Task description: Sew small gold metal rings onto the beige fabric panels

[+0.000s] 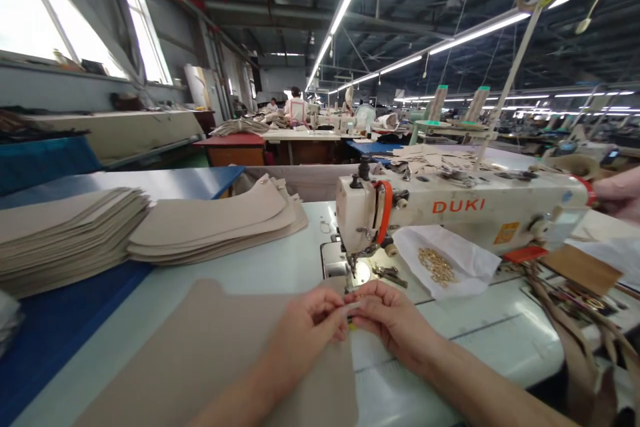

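My left hand (314, 319) is closed in a pinch just in front of the sewing machine (465, 207). Opposite it, my right hand (393, 317) pinches too, and the fingertips of both nearly meet on a small pale strip (354, 305) whose kind I cannot make out. A large taupe panel (235, 353) lies flat beneath my left hand and forearm, its far right corner close to the needle area. Beyond my fingers, small metal tools (390, 275) rest on the machine bed beside the needle plate (361, 272).
Stacks of taupe panels (65, 227) (215, 220) stand at the left. White paper (460, 260) holding gold-coloured metal pieces (436, 265) lies right of the needle. Taupe straps (575, 347) hang at the right edge. Thread cones (439, 103) and people (296, 108) are farther back.
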`<state>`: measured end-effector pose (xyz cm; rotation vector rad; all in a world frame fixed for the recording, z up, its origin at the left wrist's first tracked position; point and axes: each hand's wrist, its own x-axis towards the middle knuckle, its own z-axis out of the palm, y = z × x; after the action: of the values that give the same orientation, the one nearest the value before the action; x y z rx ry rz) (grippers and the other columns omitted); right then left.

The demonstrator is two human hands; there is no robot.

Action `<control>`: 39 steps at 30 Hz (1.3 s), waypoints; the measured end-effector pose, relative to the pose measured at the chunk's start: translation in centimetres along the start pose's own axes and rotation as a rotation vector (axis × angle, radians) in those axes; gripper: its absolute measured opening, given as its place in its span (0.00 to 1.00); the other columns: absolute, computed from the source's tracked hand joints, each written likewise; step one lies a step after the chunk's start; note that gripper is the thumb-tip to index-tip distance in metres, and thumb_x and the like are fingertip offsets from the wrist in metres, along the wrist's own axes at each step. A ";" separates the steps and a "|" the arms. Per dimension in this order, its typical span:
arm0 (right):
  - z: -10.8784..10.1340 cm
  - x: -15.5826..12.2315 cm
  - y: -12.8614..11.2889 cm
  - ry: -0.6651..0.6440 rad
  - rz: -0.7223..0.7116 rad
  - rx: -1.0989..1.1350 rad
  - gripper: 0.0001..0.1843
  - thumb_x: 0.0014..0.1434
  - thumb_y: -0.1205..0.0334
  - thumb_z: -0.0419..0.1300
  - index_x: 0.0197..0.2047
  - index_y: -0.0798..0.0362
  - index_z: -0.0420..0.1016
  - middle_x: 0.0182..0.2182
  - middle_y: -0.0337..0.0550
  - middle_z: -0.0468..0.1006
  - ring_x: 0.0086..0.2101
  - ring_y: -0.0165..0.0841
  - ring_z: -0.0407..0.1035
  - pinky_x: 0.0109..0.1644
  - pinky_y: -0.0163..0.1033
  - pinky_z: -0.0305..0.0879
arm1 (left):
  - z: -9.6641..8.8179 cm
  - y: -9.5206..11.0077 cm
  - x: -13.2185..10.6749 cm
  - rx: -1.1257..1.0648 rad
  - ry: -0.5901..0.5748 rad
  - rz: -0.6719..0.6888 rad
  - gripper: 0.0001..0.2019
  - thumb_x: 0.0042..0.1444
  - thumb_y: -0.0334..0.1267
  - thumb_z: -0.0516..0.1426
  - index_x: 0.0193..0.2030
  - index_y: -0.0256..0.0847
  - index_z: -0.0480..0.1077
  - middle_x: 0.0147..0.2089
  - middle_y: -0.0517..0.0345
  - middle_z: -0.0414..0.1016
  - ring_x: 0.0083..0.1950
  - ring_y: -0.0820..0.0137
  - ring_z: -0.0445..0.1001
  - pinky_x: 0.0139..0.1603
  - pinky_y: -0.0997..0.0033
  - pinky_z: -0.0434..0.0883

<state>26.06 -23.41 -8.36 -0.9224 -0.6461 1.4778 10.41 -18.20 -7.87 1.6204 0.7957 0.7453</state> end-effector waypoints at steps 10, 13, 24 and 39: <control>0.8 0.7 1.3 0.005 -0.068 -0.023 0.18 0.41 0.56 0.72 0.32 0.56 0.73 0.32 0.42 0.80 0.33 0.27 0.73 0.38 0.30 0.67 | 0.1 0.2 0.1 0.035 0.139 -0.049 0.08 0.48 0.42 0.55 0.25 0.41 0.62 0.18 0.64 0.70 0.21 0.72 0.71 0.25 0.74 0.67; 0.8 0.8 1.5 0.022 -0.110 -0.060 0.18 0.41 0.54 0.72 0.31 0.55 0.72 0.31 0.40 0.79 0.30 0.27 0.72 0.38 0.32 0.67 | 0.2 0.2 0.3 -0.010 0.136 -0.083 0.09 0.47 0.43 0.55 0.25 0.41 0.61 0.18 0.64 0.70 0.20 0.73 0.70 0.24 0.74 0.68; 1.3 0.7 2.2 0.061 -0.449 -0.437 0.11 0.54 0.53 0.60 0.33 0.50 0.64 0.25 0.37 0.72 0.27 0.30 0.66 0.32 0.34 0.60 | 0.3 0.5 0.7 -0.187 0.031 -0.184 0.16 0.44 0.50 0.59 0.26 0.40 0.61 0.16 0.63 0.71 0.17 0.74 0.69 0.19 0.77 0.65; 1.0 -0.5 1.8 0.014 -0.665 -0.992 0.08 0.62 0.62 0.50 0.38 0.51 0.70 0.29 0.40 0.73 0.30 0.31 0.67 0.35 0.33 0.62 | -0.2 0.0 0.2 -0.089 0.030 -0.067 0.13 0.49 0.47 0.58 0.27 0.39 0.66 0.21 0.63 0.71 0.22 0.73 0.69 0.25 0.74 0.66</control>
<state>24.22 -23.95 -9.22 -1.2647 -1.5607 0.4976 10.31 -17.93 -7.82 1.4989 0.8234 0.7484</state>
